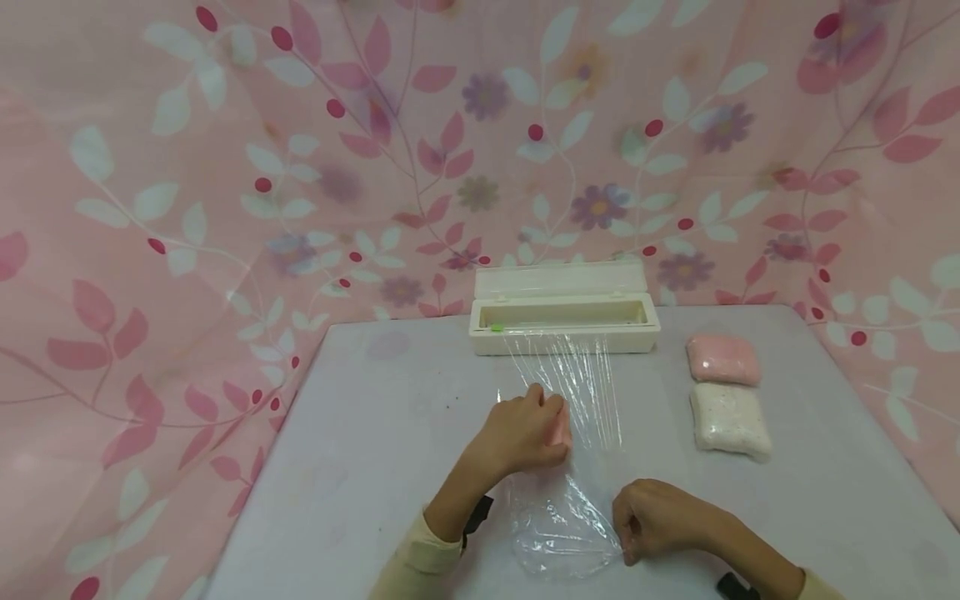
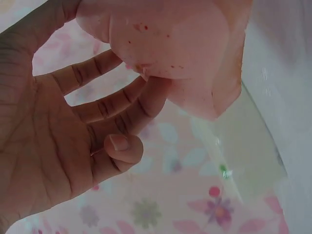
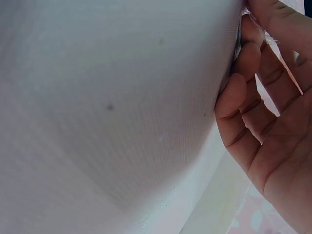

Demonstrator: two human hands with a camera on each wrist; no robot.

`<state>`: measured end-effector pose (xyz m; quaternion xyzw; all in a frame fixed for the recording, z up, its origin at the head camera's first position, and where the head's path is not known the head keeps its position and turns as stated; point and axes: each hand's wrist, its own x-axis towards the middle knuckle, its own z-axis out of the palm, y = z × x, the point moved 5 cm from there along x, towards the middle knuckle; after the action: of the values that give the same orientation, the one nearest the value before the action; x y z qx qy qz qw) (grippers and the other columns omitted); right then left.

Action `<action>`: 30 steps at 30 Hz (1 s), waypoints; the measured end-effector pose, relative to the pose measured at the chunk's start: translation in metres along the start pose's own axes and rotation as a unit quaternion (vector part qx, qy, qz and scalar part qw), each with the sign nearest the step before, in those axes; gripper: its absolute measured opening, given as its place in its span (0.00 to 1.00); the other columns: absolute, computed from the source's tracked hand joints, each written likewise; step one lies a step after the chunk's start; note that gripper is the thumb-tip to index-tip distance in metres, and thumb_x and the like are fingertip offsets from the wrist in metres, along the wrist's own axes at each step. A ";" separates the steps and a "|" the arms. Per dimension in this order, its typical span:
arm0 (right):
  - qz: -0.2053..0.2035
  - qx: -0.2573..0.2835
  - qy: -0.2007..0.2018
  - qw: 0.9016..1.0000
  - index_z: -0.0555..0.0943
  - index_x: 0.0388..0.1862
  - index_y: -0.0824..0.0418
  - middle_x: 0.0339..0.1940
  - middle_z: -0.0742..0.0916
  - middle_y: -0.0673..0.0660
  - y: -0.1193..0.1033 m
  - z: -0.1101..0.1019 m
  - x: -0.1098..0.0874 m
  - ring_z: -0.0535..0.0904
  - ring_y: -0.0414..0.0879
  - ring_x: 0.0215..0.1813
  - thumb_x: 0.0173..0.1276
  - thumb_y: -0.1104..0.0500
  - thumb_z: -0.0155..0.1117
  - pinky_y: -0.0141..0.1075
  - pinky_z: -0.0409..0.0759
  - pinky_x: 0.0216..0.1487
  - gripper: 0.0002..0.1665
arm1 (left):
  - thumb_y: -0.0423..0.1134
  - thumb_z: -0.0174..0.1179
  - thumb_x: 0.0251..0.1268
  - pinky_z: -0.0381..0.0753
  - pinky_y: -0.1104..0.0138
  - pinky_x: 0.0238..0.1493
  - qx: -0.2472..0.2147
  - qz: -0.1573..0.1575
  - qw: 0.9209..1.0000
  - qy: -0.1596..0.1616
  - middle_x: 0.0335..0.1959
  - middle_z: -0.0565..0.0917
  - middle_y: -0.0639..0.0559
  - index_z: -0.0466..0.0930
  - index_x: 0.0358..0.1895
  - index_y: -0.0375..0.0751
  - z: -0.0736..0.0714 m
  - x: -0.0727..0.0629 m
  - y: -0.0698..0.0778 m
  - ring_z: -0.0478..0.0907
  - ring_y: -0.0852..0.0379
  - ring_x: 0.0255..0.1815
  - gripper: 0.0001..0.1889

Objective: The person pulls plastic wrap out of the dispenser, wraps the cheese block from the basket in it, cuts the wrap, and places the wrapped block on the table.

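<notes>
Clear cling film point(image 1: 558, 517) stretches from the front of a white dispenser box point(image 1: 562, 340) down toward the table's near side. My left hand point(image 1: 517, 433) grips a pink bar point(image 2: 170, 44), which looks like soap, above the film. In the left wrist view, the thumb and fingers hold the bar's edge, and small red specks dot its surface. At the film's near right corner, my right hand point(image 1: 660, 521) pinches the edge between thumb and fingers. In the right wrist view its fingers point(image 3: 231, 95) are curled, with only a little film showing.
The dispenser's lid point(image 1: 558, 282) stands raised at the back, and a green tab point(image 1: 497, 328) shows on its left. A wrapped pink bar point(image 1: 723, 360) and a wrapped white bar point(image 1: 730, 419) lie on the table point(image 1: 360, 467) at right. Behind hangs a floral curtain point(image 1: 450, 167).
</notes>
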<state>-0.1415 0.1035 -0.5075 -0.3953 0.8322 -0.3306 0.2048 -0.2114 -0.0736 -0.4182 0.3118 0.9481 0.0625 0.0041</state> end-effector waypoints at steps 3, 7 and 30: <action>-0.002 -0.002 0.003 1.000 0.82 0.16 0.45 0.17 0.76 0.32 -0.001 0.000 0.000 0.69 0.28 0.25 0.40 0.61 0.81 0.26 0.69 0.27 0.15 | 0.51 0.62 0.52 0.66 0.66 0.17 0.027 0.009 1.000 0.008 0.33 0.72 0.51 0.74 0.41 0.49 0.009 0.006 0.014 0.70 0.57 0.21 0.16; -0.003 -0.003 0.005 1.000 0.81 0.15 0.45 0.17 0.76 0.32 -0.001 0.000 -0.001 0.69 0.28 0.24 0.39 0.61 0.81 0.26 0.69 0.26 0.15 | 0.48 0.63 0.50 0.64 0.64 0.16 0.062 0.011 0.998 0.023 0.30 0.72 0.50 0.73 0.36 0.48 0.021 0.010 0.028 0.72 0.54 0.20 0.14; -0.049 -0.009 0.027 0.998 0.81 0.15 0.45 0.18 0.76 0.31 -0.001 0.001 -0.001 0.68 0.26 0.23 0.39 0.61 0.81 0.24 0.68 0.24 0.15 | 0.55 0.64 0.57 0.69 0.65 0.18 0.077 0.016 0.997 0.007 0.32 0.72 0.53 0.77 0.34 0.49 0.055 -0.002 0.034 0.70 0.54 0.26 0.14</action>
<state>-0.1401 0.1039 -0.5074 -0.4281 0.8202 -0.3431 0.1623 -0.1876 -0.0414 -0.4686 0.3258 0.9450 -0.0089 -0.0273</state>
